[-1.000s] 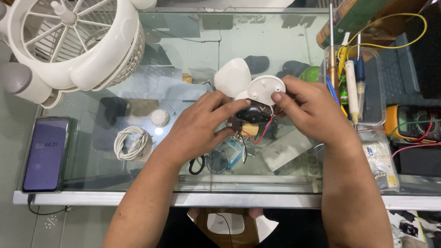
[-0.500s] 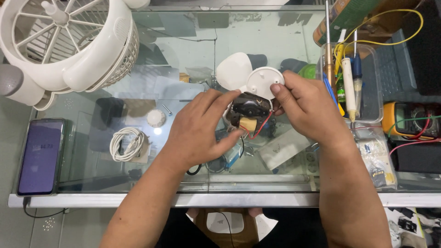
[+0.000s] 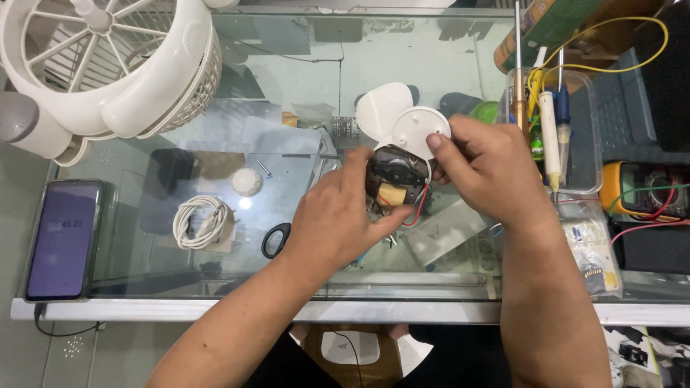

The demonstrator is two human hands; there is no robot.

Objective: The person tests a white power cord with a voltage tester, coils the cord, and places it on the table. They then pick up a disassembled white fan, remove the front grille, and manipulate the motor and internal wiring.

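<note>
Above the glass table I hold a small fan motor with copper windings and red wires. My left hand grips the motor body from below and the left. My right hand holds the white round hub of the fan blade mounted on the motor, thumb pressed on its rim. One white blade sticks out behind the hub. The underside of the motor is hidden by my left fingers.
A white fan grille housing stands at the back left. A phone, a coiled white cable, a white knob and black scissors lie on the glass. A clear bin of tools and a yellow multimeter sit right.
The motor has tilted so its windings face up more plainly. My left hand has slid lower under it, and my right hand has shifted its grip on the white hub.
</note>
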